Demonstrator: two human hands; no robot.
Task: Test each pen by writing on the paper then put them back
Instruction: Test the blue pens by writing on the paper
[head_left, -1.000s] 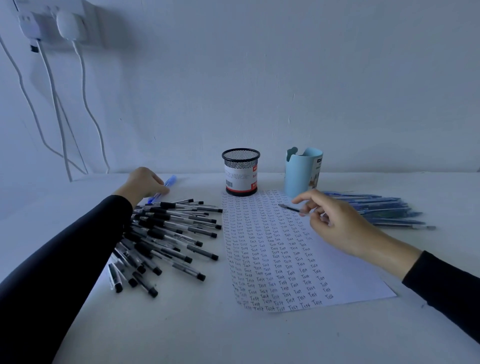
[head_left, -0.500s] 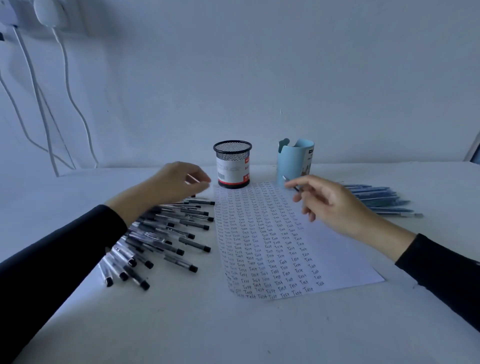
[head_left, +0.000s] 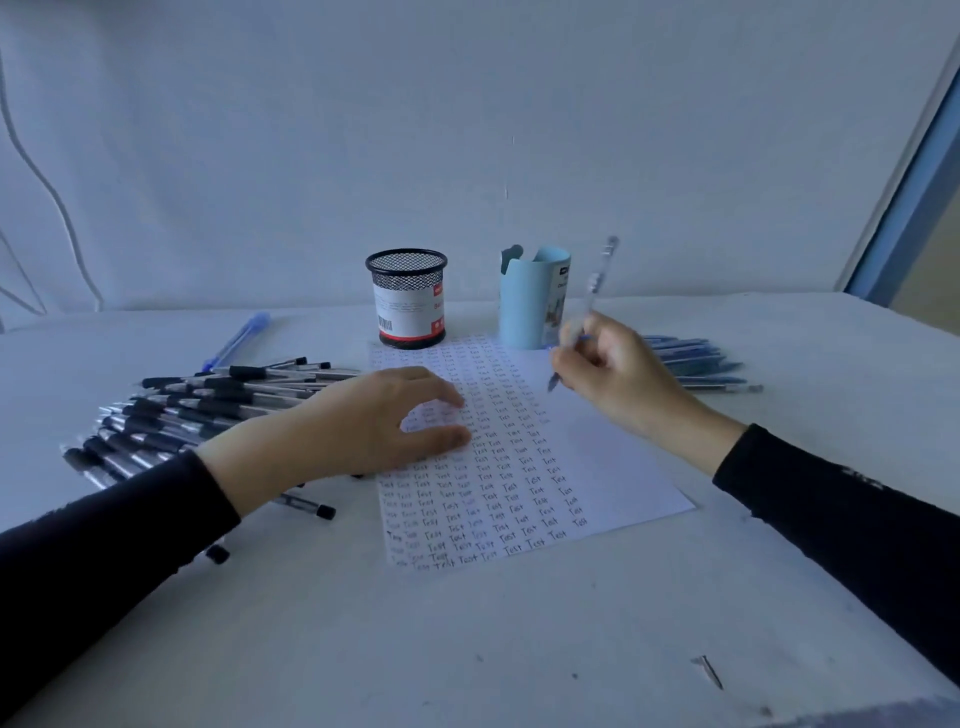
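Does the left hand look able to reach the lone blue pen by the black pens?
Probably yes: the left hand rests empty on the paper, and the blue pen lies uncovered just beyond the black pens, with nothing above them.

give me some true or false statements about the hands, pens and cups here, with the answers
1. The right hand holds a pen with its tip down near the paper. True.
2. The left hand grips a black pen. False: the left hand rests on the paper and holds nothing.
3. The black mesh cup stands to the left of the light blue cup. True.
4. The paper is blank. False: rows of the word "Test" cover most of it.
5. The black pens stand in the mesh cup. False: the black pens lie in a pile on the table, left of the paper.
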